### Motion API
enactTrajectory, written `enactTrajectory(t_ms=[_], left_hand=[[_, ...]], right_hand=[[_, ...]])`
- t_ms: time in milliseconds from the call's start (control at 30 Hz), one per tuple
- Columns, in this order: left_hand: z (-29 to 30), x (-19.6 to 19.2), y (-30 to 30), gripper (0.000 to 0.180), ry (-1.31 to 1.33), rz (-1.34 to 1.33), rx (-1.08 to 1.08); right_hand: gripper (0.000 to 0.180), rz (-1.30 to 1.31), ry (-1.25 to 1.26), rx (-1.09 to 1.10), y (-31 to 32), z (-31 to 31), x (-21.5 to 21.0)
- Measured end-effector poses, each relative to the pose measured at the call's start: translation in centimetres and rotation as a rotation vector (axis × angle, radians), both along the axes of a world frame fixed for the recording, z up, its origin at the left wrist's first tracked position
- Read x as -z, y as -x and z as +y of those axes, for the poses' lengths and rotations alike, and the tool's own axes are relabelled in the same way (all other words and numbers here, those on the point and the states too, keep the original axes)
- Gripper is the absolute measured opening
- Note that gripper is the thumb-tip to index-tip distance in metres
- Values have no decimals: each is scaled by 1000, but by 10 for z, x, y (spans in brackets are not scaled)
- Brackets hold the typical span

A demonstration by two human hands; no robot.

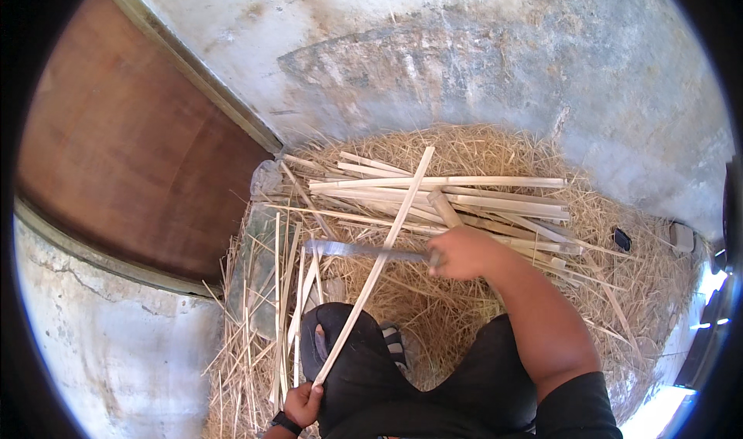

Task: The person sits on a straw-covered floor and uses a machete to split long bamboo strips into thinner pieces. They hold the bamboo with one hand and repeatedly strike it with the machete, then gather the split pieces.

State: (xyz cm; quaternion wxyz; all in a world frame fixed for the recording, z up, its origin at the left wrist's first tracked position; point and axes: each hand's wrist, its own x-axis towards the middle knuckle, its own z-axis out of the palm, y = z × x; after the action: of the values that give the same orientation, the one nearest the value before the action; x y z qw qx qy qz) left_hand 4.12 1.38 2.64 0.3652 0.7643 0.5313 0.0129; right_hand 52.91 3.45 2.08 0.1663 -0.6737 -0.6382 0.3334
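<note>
My left hand (pixel 303 405), low in the view beside my left knee, is closed on the near end of a long pale bamboo strip (pixel 387 245). The strip slants up and to the right, past my knee and over the pile beyond. My right hand (pixel 463 253) is closed round the grip of a long-bladed knife (pixel 348 249). Its grey metal blade points left and crosses the strip; whether they touch I cannot tell. A thick wooden cylinder (pixel 444 207) sticks out just beyond my right hand; whether it belongs to the knife is unclear.
Several split bamboo strips (pixel 495 182) lie piled on straw (pixel 480 141) ahead. Thinner strips (pixel 246 338) lie to the left. A stained wall (pixel 495 60) rises behind, with a brown door panel (pixel 139 137) at left. A small black object (pixel 621 239) lies at right.
</note>
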Motion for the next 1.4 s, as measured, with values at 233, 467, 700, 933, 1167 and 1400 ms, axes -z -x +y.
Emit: enactTrajectory(t_ms=[233, 467, 700, 933, 1167, 1400], left_hand=[[0, 9, 11, 52, -48, 67, -2], [1, 9, 10, 49, -16, 72, -13], [0, 11, 11, 47, -37, 1, -24], [1, 8, 9, 49, -56, 46, 22], [0, 7, 9, 48, -24, 30, -1], [0, 2, 2, 46, -32, 75, -13]], right_hand=[[35, -33, 126, 212, -26, 3, -2], [40, -20, 36, 155, -12, 4, 1], [41, 24, 76, 73, -29, -6, -3], [42, -7, 78, 305, -25, -2, -5], [42, 44, 81, 2, -20, -6, -11], [44, 35, -19, 389, -41, -1, 14]])
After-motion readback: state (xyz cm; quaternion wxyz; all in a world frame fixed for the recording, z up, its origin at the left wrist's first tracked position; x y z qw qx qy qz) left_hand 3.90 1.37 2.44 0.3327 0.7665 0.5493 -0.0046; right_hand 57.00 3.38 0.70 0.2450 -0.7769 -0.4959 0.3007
